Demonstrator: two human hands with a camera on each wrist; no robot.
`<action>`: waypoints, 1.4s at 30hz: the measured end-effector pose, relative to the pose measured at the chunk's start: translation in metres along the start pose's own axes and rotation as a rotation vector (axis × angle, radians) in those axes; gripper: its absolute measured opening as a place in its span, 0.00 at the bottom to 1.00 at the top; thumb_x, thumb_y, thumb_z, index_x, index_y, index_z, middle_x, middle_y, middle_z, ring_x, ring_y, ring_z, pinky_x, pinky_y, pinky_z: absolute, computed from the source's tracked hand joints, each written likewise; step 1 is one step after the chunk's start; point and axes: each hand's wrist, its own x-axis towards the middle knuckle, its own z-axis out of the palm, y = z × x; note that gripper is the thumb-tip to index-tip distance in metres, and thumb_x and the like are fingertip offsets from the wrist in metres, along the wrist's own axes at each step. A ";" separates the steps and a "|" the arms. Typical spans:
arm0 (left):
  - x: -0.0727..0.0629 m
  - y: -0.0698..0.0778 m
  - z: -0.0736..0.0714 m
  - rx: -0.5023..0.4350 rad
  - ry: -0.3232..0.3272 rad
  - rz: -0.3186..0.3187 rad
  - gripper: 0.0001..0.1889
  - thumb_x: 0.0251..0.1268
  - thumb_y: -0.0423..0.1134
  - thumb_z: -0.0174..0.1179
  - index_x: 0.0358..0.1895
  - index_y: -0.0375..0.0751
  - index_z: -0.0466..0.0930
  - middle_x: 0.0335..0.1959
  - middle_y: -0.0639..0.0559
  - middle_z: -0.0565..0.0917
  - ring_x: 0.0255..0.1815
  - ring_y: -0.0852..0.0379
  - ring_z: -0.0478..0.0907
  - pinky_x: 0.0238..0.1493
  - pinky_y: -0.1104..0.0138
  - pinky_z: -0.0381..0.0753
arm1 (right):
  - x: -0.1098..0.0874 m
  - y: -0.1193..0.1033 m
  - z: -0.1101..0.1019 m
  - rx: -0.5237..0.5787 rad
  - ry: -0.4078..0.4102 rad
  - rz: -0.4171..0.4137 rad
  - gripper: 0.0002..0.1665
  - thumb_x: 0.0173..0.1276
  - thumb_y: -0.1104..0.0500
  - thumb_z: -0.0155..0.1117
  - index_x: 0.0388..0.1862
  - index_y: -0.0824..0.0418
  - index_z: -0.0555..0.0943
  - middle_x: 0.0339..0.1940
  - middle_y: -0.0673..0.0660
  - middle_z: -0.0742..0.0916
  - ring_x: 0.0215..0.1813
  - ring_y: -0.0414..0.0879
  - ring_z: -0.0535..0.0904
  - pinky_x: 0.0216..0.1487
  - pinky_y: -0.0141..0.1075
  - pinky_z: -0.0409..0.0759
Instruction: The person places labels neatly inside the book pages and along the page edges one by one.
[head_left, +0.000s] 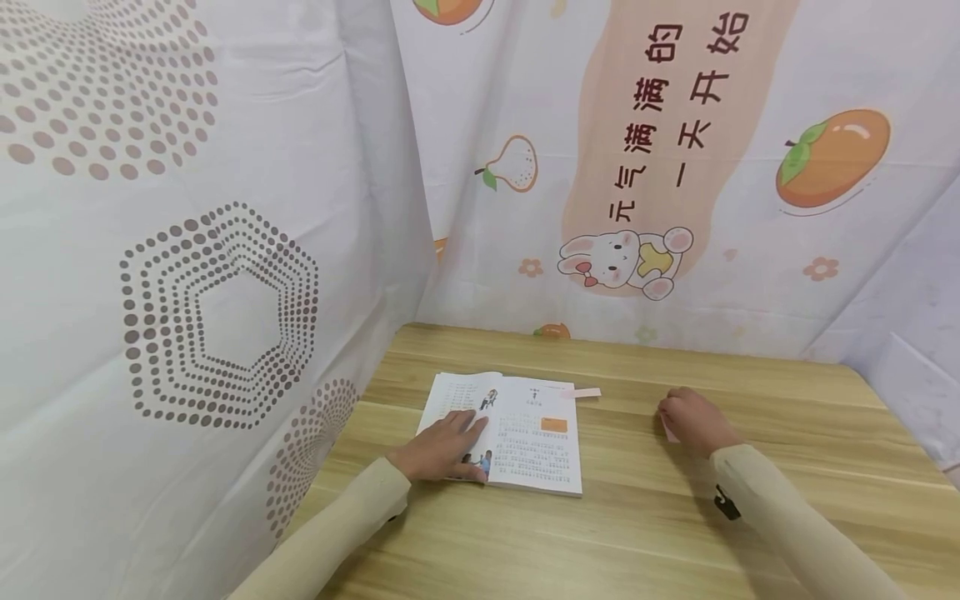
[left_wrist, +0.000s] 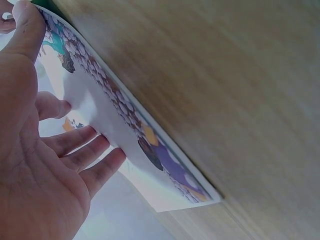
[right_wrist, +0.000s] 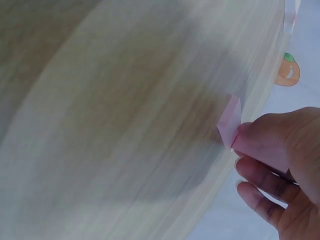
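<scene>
An open book with printed text, small pictures and an orange box lies on the wooden table. My left hand rests on its left page, fingers spread, thumb near the bottom edge by the fold. In the left wrist view the fingertips touch the page, which has a colourful picture along its edge. A pale pink paper strip juts out from the right page's upper side. To the right of the book, my right hand pinches a pink sticky note pad between thumb and fingers; a pink flap stands bent at its end.
The wooden table ends at a printed curtain at the back. Another white curtain with dotted patterns hangs along the left. Bare wood lies between the book and my right hand. A small black piece sits at the right sleeve.
</scene>
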 end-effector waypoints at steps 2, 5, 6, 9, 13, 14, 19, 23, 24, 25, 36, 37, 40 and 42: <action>0.000 0.000 0.000 -0.002 -0.003 -0.003 0.52 0.65 0.72 0.54 0.80 0.33 0.59 0.76 0.31 0.64 0.76 0.38 0.63 0.73 0.49 0.66 | 0.002 -0.002 0.000 -0.047 -0.020 0.003 0.09 0.64 0.73 0.67 0.28 0.62 0.85 0.28 0.54 0.84 0.34 0.53 0.81 0.38 0.47 0.85; -0.001 0.001 0.000 -0.015 -0.017 -0.015 0.52 0.66 0.72 0.53 0.80 0.34 0.58 0.76 0.31 0.63 0.77 0.38 0.61 0.74 0.49 0.65 | 0.004 -0.005 0.000 -0.116 -0.048 0.004 0.15 0.56 0.75 0.70 0.21 0.58 0.79 0.25 0.53 0.81 0.32 0.53 0.80 0.37 0.51 0.84; -0.001 0.001 0.000 -0.016 -0.016 -0.014 0.52 0.66 0.72 0.53 0.80 0.34 0.58 0.76 0.31 0.63 0.76 0.38 0.61 0.74 0.49 0.65 | 0.004 -0.005 0.000 -0.136 -0.050 0.003 0.17 0.53 0.75 0.71 0.19 0.56 0.76 0.24 0.52 0.81 0.31 0.53 0.79 0.37 0.52 0.83; -0.001 0.003 -0.002 -0.022 -0.010 -0.018 0.52 0.65 0.72 0.54 0.80 0.33 0.59 0.76 0.31 0.63 0.76 0.38 0.62 0.73 0.49 0.66 | 0.005 -0.006 0.002 -0.184 -0.037 0.006 0.21 0.45 0.77 0.72 0.17 0.55 0.73 0.22 0.52 0.79 0.30 0.54 0.78 0.37 0.53 0.81; -0.001 0.003 -0.002 -0.022 -0.008 -0.025 0.53 0.64 0.72 0.55 0.80 0.33 0.59 0.76 0.31 0.63 0.76 0.38 0.62 0.73 0.49 0.66 | 0.007 -0.007 0.004 -0.230 -0.017 0.013 0.21 0.44 0.77 0.74 0.17 0.56 0.74 0.22 0.53 0.80 0.31 0.54 0.77 0.38 0.53 0.78; -0.001 0.004 -0.002 -0.027 -0.008 -0.027 0.53 0.64 0.72 0.56 0.79 0.33 0.59 0.76 0.31 0.64 0.76 0.38 0.62 0.73 0.48 0.66 | 0.007 -0.008 0.004 -0.239 -0.015 0.013 0.21 0.45 0.77 0.76 0.17 0.56 0.75 0.23 0.53 0.81 0.31 0.54 0.78 0.39 0.54 0.79; -0.001 0.004 -0.001 -0.036 -0.022 -0.041 0.53 0.64 0.72 0.55 0.80 0.34 0.58 0.77 0.31 0.63 0.77 0.38 0.61 0.74 0.49 0.64 | 0.006 -0.010 0.002 -0.263 -0.029 0.020 0.20 0.50 0.76 0.79 0.20 0.57 0.78 0.26 0.54 0.83 0.34 0.55 0.78 0.43 0.55 0.77; -0.001 0.003 -0.001 -0.034 -0.016 -0.035 0.53 0.64 0.72 0.55 0.80 0.34 0.58 0.76 0.31 0.63 0.77 0.38 0.61 0.74 0.49 0.65 | 0.005 -0.008 0.001 -0.270 -0.045 0.028 0.16 0.51 0.76 0.80 0.27 0.61 0.82 0.28 0.56 0.85 0.35 0.55 0.79 0.42 0.54 0.77; -0.001 0.003 -0.001 -0.030 -0.014 -0.033 0.53 0.64 0.72 0.55 0.80 0.34 0.58 0.76 0.31 0.63 0.76 0.38 0.62 0.74 0.49 0.65 | 0.005 -0.007 0.001 -0.270 -0.048 0.030 0.16 0.50 0.76 0.80 0.28 0.62 0.82 0.29 0.56 0.85 0.35 0.55 0.79 0.42 0.54 0.78; 0.000 0.003 -0.001 -0.030 -0.010 -0.031 0.53 0.64 0.72 0.56 0.80 0.34 0.59 0.76 0.30 0.64 0.76 0.37 0.62 0.73 0.48 0.65 | 0.005 -0.006 0.001 -0.269 -0.047 0.028 0.16 0.50 0.76 0.80 0.29 0.62 0.82 0.28 0.56 0.86 0.34 0.55 0.79 0.41 0.54 0.78; 0.000 0.003 -0.002 -0.033 -0.023 -0.032 0.52 0.65 0.72 0.55 0.80 0.34 0.58 0.77 0.31 0.63 0.77 0.38 0.62 0.74 0.49 0.65 | 0.004 -0.004 0.001 -0.230 -0.021 0.027 0.14 0.53 0.75 0.79 0.30 0.60 0.83 0.30 0.54 0.86 0.34 0.53 0.77 0.39 0.53 0.77; 0.000 0.003 -0.002 -0.031 -0.024 -0.032 0.52 0.65 0.72 0.55 0.80 0.34 0.58 0.77 0.31 0.63 0.77 0.38 0.62 0.74 0.49 0.65 | 0.004 -0.004 0.001 -0.234 -0.023 0.026 0.15 0.53 0.75 0.78 0.29 0.60 0.83 0.29 0.54 0.86 0.34 0.53 0.77 0.39 0.53 0.77; 0.001 0.002 -0.002 -0.026 -0.023 -0.034 0.53 0.65 0.73 0.54 0.80 0.35 0.58 0.77 0.32 0.63 0.77 0.38 0.61 0.74 0.49 0.65 | 0.005 -0.004 -0.001 -0.234 -0.024 0.018 0.16 0.51 0.76 0.78 0.28 0.61 0.81 0.27 0.54 0.85 0.33 0.53 0.76 0.38 0.53 0.77; 0.002 0.001 -0.001 -0.019 -0.020 -0.030 0.53 0.65 0.73 0.53 0.80 0.35 0.58 0.77 0.32 0.63 0.77 0.39 0.61 0.74 0.50 0.65 | 0.006 -0.003 -0.003 -0.223 -0.020 0.015 0.16 0.52 0.77 0.77 0.27 0.61 0.80 0.26 0.54 0.84 0.32 0.54 0.76 0.37 0.53 0.77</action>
